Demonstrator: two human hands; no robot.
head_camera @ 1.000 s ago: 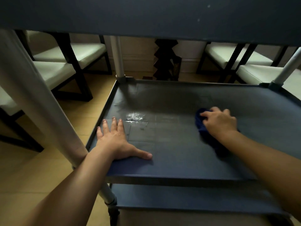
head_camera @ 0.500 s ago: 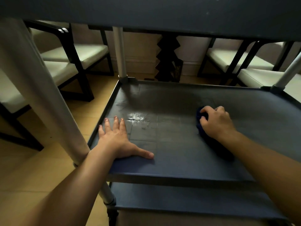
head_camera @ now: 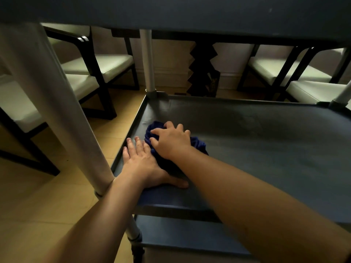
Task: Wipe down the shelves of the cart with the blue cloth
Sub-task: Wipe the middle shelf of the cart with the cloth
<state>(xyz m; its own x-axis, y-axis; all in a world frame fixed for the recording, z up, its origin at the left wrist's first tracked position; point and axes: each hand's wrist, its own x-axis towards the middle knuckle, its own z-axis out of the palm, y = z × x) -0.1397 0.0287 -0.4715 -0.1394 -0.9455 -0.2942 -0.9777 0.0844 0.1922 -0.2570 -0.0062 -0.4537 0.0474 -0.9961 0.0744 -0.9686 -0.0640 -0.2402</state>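
Note:
I look under the cart's top shelf at its dark middle shelf (head_camera: 256, 145). My right hand (head_camera: 171, 142) presses a bunched blue cloth (head_camera: 197, 144) onto the shelf's left part, fingers curled over it. The cloth pokes out past the fingertips and behind the wrist. My left hand (head_camera: 140, 164) lies flat on the shelf near its left rim, fingers spread, thumb stretched to the right, touching the cloth's near edge. A lower shelf (head_camera: 182, 232) shows below the front edge.
Grey cart posts stand at the near left (head_camera: 62, 118), far left (head_camera: 147, 59) and far right (head_camera: 341, 95). Dark-framed chairs with pale seats (head_camera: 98, 65) (head_camera: 284, 71) ring the cart on a wooden floor. A black zigzag stand (head_camera: 203, 71) is by the far wall.
My right hand swept the cloth from the shelf's middle-right to the left, over the shiny wet patch, ending beside my left hand. The left hand stayed planted. The view tilted slightly.

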